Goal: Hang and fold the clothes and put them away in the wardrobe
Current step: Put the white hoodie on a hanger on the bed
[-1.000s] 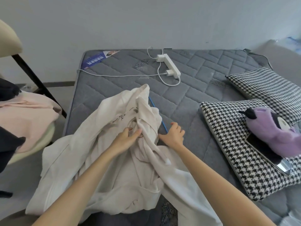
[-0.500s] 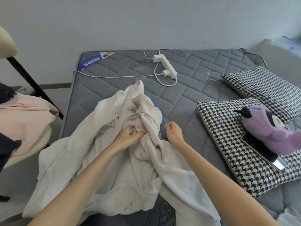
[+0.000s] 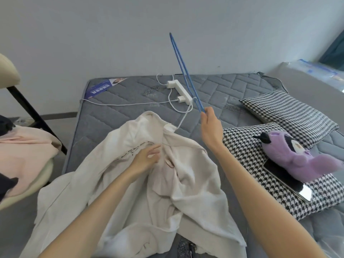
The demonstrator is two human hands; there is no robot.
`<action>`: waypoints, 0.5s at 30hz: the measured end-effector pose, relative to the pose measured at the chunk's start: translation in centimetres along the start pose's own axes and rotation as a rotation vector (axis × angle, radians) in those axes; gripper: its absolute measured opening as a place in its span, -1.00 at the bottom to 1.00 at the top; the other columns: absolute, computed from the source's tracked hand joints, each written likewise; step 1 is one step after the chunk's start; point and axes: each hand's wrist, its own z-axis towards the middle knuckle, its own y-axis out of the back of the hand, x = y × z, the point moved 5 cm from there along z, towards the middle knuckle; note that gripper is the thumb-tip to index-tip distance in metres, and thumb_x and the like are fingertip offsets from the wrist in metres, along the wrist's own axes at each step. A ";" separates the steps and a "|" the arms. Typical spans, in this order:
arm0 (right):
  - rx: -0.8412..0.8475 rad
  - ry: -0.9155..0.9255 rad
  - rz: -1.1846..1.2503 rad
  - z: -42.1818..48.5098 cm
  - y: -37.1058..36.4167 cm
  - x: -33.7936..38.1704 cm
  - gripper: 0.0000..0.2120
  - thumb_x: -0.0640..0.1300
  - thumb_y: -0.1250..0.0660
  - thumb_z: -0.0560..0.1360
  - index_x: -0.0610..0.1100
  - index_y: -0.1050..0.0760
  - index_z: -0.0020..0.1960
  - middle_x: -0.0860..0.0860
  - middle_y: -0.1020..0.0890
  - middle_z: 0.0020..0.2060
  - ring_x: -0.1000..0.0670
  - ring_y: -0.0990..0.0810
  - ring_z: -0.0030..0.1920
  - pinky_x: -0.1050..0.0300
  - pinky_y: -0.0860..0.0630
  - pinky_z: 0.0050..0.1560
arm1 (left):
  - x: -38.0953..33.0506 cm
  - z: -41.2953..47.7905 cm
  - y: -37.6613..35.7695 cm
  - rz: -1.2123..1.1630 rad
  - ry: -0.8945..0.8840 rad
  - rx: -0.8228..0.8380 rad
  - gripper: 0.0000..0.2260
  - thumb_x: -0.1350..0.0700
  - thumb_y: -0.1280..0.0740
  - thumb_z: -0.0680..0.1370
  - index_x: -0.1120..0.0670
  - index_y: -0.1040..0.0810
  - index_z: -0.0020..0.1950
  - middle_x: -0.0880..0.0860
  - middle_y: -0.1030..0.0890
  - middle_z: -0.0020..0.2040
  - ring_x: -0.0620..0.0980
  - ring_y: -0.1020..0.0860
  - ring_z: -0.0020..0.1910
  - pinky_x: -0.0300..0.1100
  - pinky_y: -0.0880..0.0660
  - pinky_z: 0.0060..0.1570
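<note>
A crumpled cream hoodie (image 3: 130, 183) lies spread over the near end of the grey mattress (image 3: 223, 86). My left hand (image 3: 147, 159) rests on its chest area with fingers relaxed and slightly spread. Lifted above the bed, my right hand (image 3: 209, 125) pinches the lower end of a thin blue wire hanger (image 3: 183, 71). The hanger stands nearly upright and tilts left, its top against the wall. A white hoodie drawstring (image 3: 184, 116) runs from the collar up toward the hanger.
A white power strip (image 3: 181, 89) with a charger and cables lies on the mattress behind the hoodie. Two houndstooth pillows (image 3: 290, 110), a purple plush toy (image 3: 290, 153) and a phone (image 3: 286, 181) are on the right. Pink clothing (image 3: 24, 155) lies on a chair at left.
My right hand pulled the blue hanger out from beside the hoodie and raised it upright above the bed. My left hand let go of the bunched fabric and now rests open on it.
</note>
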 end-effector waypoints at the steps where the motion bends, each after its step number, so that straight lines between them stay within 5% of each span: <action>1: -0.003 0.041 -0.032 0.0 0.3 0.7 -0.82 -0.08 -0.02 0.66 -0.13 -0.34 0.05 -0.13 -0.53 -0.23 -0.19 -0.50 -0.20 -0.02 -0.36 -0.22 | -0.7 -0.1 0.4 -0.003 -0.013 -0.017 -0.64 0.20 -0.24 0.61 0.03 -0.41 0.41 0.06 -0.52 0.23 -0.01 -0.56 0.02 -0.27 -0.48 -0.07; 9: 0.010 0.411 -0.175 -4.9 -2.4 6.2 -0.78 -0.01 -0.12 0.64 0.01 -0.52 0.15 0.00 -0.65 -0.21 -0.14 -0.57 -0.15 0.06 -0.28 -0.30 | -4.2 -2.8 7.3 -0.323 0.036 -0.258 -0.65 0.00 -0.25 0.61 -0.04 -0.36 0.40 0.01 -0.54 0.21 0.04 -0.59 0.10 0.05 -0.48 0.20; 15: 0.521 0.518 -0.189 -11.1 -9.0 6.6 -0.81 0.00 -0.23 0.60 0.09 -0.62 -0.02 0.12 -0.58 -0.31 0.04 -0.52 -0.23 0.05 -0.47 -0.20 | 0.9 -7.0 10.6 -0.472 0.246 -0.348 -0.63 -0.16 -0.16 0.61 0.04 -0.40 0.29 0.04 -0.54 0.21 0.11 -0.56 0.17 0.02 -0.52 0.11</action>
